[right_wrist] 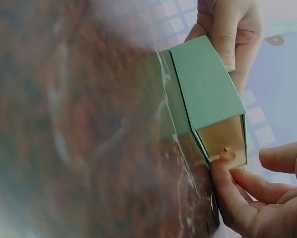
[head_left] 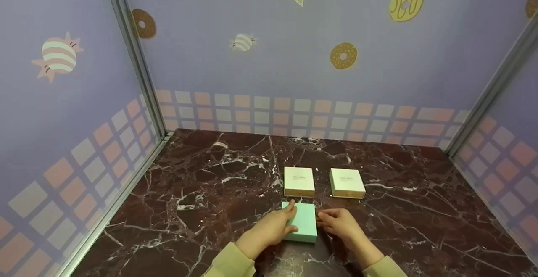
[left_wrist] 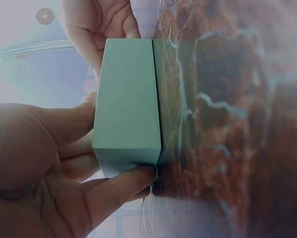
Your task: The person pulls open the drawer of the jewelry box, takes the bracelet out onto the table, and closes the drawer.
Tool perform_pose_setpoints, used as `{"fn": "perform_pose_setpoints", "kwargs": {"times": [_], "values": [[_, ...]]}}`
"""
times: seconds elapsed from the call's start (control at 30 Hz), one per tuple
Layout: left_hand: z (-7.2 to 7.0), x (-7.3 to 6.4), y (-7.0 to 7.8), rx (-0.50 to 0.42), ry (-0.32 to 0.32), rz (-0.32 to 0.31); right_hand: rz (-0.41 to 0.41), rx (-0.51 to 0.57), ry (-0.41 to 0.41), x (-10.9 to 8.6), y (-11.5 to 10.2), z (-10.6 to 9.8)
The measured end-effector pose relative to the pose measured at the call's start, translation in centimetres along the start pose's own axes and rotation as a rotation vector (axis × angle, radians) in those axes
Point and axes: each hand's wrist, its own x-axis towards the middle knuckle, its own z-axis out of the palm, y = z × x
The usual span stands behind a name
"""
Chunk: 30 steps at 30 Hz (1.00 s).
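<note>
A mint-green box [head_left: 303, 222] lies flat on the marbled table near its front. My left hand [head_left: 273, 226] grips it from the left, with digits over the top and against the left side. The box's right end shows a gold inner face [right_wrist: 217, 136] with a small rounded tab [right_wrist: 227, 154]. At that end, fingertips of my right hand [head_left: 338, 222] touch the lower edge beside the tab, while the thumb [right_wrist: 282, 157] stands apart in the right wrist view. Both hands also appear across the box in the left wrist view.
Two cream boxes with gold front edges stand behind the green one: a left box [head_left: 299, 181] and a right box [head_left: 347, 183]. Purple panels [head_left: 252, 71] with sweets and tiles enclose the dark red marbled table [head_left: 201, 209] at the back and sides.
</note>
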Motion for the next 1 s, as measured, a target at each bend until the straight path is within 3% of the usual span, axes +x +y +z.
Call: {"fn": "perform_pose_setpoints", "kwargs": {"times": [0.3, 0.47, 1.0], "values": [[0.1, 0.0, 0.0, -0.004, 0.009, 0.000, 0.015, 0.033, -0.091, -0.1, 0.1, -0.8], [0.1, 0.0, 0.0, -0.006, 0.005, -0.004, 0.032, 0.029, -0.099, -0.3, 0.1, -0.8], [0.0, 0.0, 0.2, -0.003, 0.006, -0.017, -0.055, -0.127, 0.038, -0.2, 0.4, 0.4]]}}
